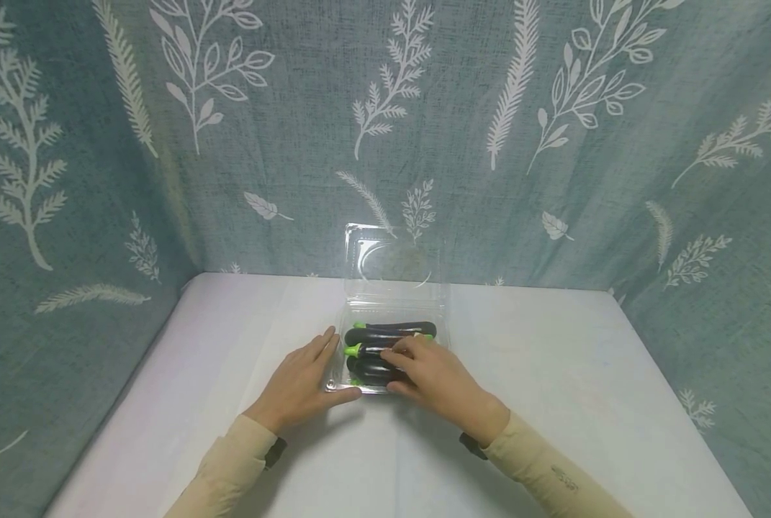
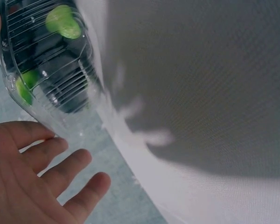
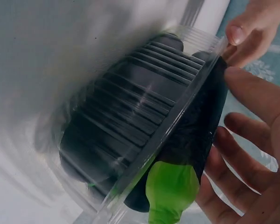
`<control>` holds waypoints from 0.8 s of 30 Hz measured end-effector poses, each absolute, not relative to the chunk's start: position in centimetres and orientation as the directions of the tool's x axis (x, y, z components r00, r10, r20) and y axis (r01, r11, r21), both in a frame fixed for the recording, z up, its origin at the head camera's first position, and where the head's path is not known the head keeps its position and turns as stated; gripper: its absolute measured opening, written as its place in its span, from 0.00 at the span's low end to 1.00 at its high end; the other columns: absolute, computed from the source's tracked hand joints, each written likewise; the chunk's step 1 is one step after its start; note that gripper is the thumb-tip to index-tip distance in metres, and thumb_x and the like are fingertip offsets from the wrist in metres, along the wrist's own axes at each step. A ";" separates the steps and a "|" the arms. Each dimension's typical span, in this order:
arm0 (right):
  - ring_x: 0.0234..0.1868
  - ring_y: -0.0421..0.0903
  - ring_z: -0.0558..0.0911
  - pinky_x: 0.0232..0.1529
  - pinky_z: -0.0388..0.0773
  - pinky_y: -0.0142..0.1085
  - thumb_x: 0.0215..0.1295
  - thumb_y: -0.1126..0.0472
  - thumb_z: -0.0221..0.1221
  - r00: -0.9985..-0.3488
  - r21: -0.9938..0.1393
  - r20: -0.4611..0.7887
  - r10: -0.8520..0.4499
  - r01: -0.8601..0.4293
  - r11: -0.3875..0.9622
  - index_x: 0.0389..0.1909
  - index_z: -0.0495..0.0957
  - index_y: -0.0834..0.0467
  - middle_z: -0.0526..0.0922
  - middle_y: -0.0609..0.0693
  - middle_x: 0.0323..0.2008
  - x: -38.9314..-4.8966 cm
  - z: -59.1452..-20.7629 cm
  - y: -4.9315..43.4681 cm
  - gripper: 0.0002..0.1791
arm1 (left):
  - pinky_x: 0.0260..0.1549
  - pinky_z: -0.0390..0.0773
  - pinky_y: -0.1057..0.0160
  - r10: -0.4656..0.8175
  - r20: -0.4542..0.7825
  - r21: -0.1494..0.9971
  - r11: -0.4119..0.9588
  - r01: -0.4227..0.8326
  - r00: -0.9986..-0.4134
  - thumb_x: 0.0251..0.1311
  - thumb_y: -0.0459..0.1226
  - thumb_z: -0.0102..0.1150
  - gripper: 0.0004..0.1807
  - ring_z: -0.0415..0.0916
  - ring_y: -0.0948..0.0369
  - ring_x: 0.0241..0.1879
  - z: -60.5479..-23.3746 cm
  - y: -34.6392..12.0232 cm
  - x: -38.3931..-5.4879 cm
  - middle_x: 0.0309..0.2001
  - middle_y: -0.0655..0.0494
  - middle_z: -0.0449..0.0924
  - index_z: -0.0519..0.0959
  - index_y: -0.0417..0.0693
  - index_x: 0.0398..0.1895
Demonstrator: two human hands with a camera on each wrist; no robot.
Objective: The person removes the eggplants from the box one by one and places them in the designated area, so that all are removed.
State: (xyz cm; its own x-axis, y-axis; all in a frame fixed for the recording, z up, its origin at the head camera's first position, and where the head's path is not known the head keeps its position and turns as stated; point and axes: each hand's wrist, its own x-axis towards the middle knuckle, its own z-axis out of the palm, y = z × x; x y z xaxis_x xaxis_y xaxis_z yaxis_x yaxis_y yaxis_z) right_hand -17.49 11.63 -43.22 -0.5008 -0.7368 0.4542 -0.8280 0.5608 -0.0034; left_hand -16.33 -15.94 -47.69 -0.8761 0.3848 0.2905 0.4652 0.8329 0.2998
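Note:
A clear plastic clamshell box (image 1: 333, 388), its lid (image 1: 394, 270) raised at the back, holds several dark eggplants (image 1: 379, 369) with green caps. My left hand (image 1: 304, 381) spreads round the box's front left corner, thumb along the front rim and fingers beside the left wall. In the left wrist view, the fingers of that hand (image 2: 42, 172) are extended next to the ribbed plastic. My right hand (image 1: 440, 378) lies over the right part of the eggplants. In the right wrist view, its loosely bent fingers rest against the top eggplant (image 3: 186, 140), whose green cap sticks out over the rim.
A white cloth (image 1: 553, 374) covers the table under the box. Grey-green curtains with white leaf patterns (image 1: 314, 144) hang behind the table and along both sides. Dark bands circle both wrists below the beige sleeves (image 1: 540, 460).

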 end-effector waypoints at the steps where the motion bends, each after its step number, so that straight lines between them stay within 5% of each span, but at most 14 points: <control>1: 0.47 0.49 0.82 0.49 0.83 0.40 0.58 0.51 0.74 -0.500 -0.001 0.450 -0.740 -0.829 0.560 0.56 0.83 0.58 0.82 0.52 0.47 -17.5 -43.3 11.6 0.27 | 0.65 0.70 0.43 0.385 0.288 0.301 0.833 0.464 -0.877 0.54 0.72 0.60 0.60 0.67 0.42 0.69 -47.6 -15.9 -16.3 0.75 0.39 0.62 0.63 0.32 0.74; 7: 0.42 0.47 0.82 0.42 0.83 0.39 0.58 0.53 0.74 -0.510 -0.008 0.432 -0.744 -0.827 0.563 0.53 0.83 0.58 0.81 0.50 0.45 -17.5 -43.7 11.5 0.24 | 0.65 0.70 0.43 0.382 0.275 0.304 0.836 0.457 -0.882 0.54 0.71 0.61 0.60 0.66 0.42 0.69 -47.4 -15.9 -16.2 0.75 0.40 0.62 0.63 0.32 0.74; 24: 0.47 0.48 0.83 0.48 0.83 0.40 0.58 0.55 0.75 -0.510 -0.021 0.463 -0.724 -0.823 0.567 0.54 0.83 0.55 0.83 0.49 0.47 -17.7 -42.7 11.9 0.24 | 0.65 0.70 0.43 0.384 0.267 0.293 0.841 0.454 -0.884 0.54 0.71 0.61 0.60 0.67 0.42 0.69 -47.2 -15.9 -16.2 0.75 0.39 0.62 0.63 0.32 0.74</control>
